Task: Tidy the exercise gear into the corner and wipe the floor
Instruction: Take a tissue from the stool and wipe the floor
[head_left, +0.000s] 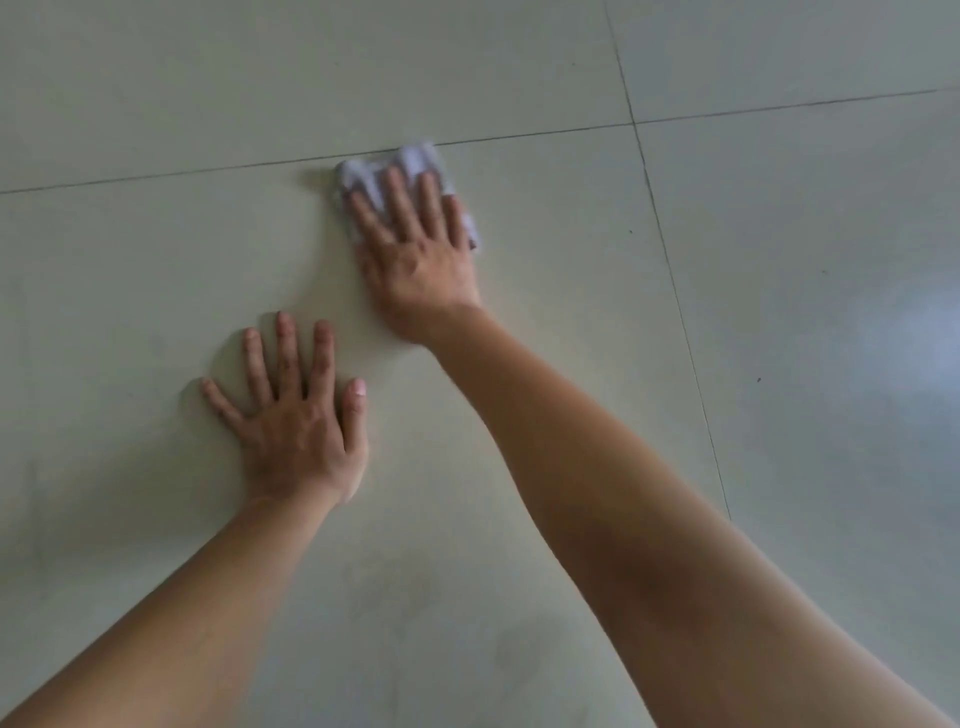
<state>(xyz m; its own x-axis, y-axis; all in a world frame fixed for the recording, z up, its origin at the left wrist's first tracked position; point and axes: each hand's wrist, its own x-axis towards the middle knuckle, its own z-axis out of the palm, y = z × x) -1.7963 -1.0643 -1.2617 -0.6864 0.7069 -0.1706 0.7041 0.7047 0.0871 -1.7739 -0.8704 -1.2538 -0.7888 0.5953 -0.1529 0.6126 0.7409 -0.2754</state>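
My right hand (415, 249) lies flat with spread, straight fingers on a small white cloth (410, 161), pressing it onto the pale tiled floor (156, 249) just below a grout line. The cloth shows beyond and beside my fingertips and looks blurred. My left hand (291, 410) rests palm down on the bare floor nearer to me and to the left, fingers spread, holding nothing. No exercise gear is in view.
Large light tiles fill the whole view. One grout line (156, 174) runs across behind the cloth and another (670, 270) runs down the right side. A bright reflection (914, 332) sits on the floor at far right.
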